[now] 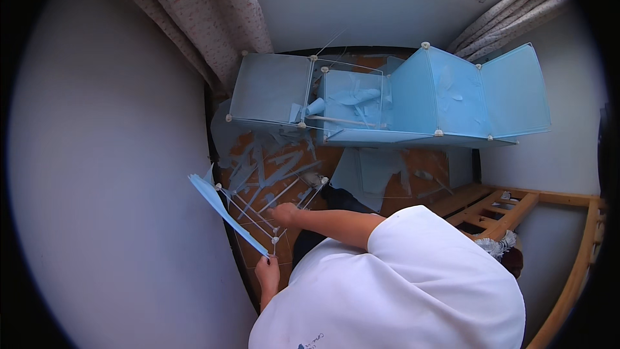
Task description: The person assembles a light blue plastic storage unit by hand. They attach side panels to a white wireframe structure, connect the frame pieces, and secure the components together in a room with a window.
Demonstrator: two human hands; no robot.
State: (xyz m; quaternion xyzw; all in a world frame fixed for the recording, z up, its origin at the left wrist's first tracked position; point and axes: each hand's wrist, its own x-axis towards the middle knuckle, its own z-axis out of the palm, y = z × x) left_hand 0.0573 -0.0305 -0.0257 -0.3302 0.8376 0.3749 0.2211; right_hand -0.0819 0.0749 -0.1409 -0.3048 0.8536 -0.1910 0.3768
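A partly built frame of thin white rods (253, 221) stands low at the left, close to the wall, with white corner connectors (275, 240) at its joints. A light blue panel (229, 215) leans along its wall side. My left hand (268, 274) is closed at the panel's near lower corner, pinching it beside a rod end. Above and to the right, my right hand (285, 214) reaches over the frame with its fingers curled. What lies between those fingers is too small to make out.
Several blue-panelled cubes (413, 94) stand joined along the far wall, some holding loose plastic film. Film strips (261, 171) litter the brown tiled floor. A wooden slatted frame (497, 210) is at the right. A patterned curtain (194, 13) hangs at the far left.
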